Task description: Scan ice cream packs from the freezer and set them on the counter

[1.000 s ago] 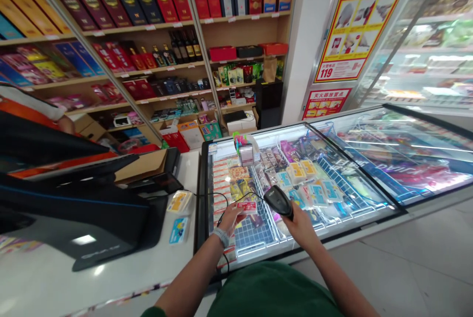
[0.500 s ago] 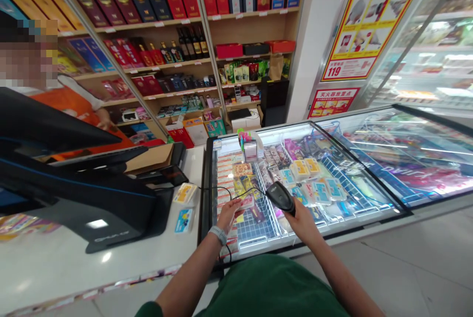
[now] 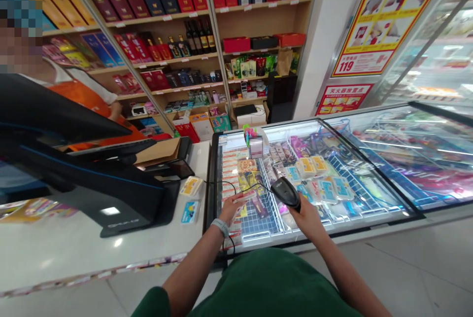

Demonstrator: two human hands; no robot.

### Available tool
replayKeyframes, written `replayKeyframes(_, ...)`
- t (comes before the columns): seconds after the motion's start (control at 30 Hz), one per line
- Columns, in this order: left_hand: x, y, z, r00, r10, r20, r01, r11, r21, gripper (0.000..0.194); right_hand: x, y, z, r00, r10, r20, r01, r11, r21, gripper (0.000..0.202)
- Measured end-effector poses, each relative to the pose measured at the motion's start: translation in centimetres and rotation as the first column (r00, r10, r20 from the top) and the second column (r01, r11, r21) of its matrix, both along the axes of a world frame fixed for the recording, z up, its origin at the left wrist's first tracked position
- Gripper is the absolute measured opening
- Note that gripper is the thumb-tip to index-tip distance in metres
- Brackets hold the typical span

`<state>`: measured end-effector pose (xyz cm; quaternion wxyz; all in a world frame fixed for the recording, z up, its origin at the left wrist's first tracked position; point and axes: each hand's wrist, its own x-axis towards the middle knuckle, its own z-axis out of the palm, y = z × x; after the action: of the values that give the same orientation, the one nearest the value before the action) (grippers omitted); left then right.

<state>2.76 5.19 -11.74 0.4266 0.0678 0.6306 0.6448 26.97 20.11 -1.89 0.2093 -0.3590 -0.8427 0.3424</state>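
Note:
Over the glass-topped freezer [image 3: 258,242], my left hand [image 3: 232,209] grips a small pale package [image 3: 245,196] with pink-red print, seen nearly edge-on. A light watch band [image 3: 220,227] circles that wrist. To its right, my right hand [image 3: 306,214] is closed round the handle of a black barcode scanner [image 3: 285,193], whose head points up and left. The scanner's black cable [image 3: 228,183] runs left past the package. Two groups of packs lie on the white counter: yellow-labelled ones [image 3: 190,186] and a blue-labelled one [image 3: 189,212] nearer me.
A black checkout terminal [image 3: 129,203] stands on the counter [image 3: 155,245] at left. Behind it is a person in an orange apron [image 3: 83,102]. Shelves of boxes and bottles [image 3: 199,38] line the back. Baskets of packaged goods [image 3: 332,179] show through the freezer glass.
The view has shifted, so most things appear farther right. The package in my left hand has tilted to show its thin edge. The person behind the counter has changed posture. Both hands keep their holds.

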Motion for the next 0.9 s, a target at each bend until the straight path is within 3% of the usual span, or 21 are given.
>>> replayKeyframes(0.37,-0.9,1.1,0.7,0.999,0.053,-0.002,-0.053,0.992,0.115,0.027,-0.2,0.0,0.5,1.0,0.011,0.003,-0.011,1.0,0.006,0.015)
replayKeyframes(0.53,-1.1,1.2,1.2,0.998,0.025,-0.054,-0.022,0.998,0.055,0.032,-0.2,0.1,0.4,1.0,0.01,0.001,-0.01,1.0,-0.027,0.018)
replayKeyframes(0.7,-0.9,1.6,2.2,0.992,-0.015,-0.125,0.016,1.0,0.01,0.026,-0.5,0.2,0.0,0.999,0.035,0.002,-0.035,0.998,-0.052,0.024)
replayKeyframes(0.9,-0.5,2.4,2.8,0.977,-0.001,-0.214,-0.007,0.999,-0.037,0.024,-0.6,0.1,-0.1,0.998,0.055,0.031,-0.053,0.996,-0.067,0.027)
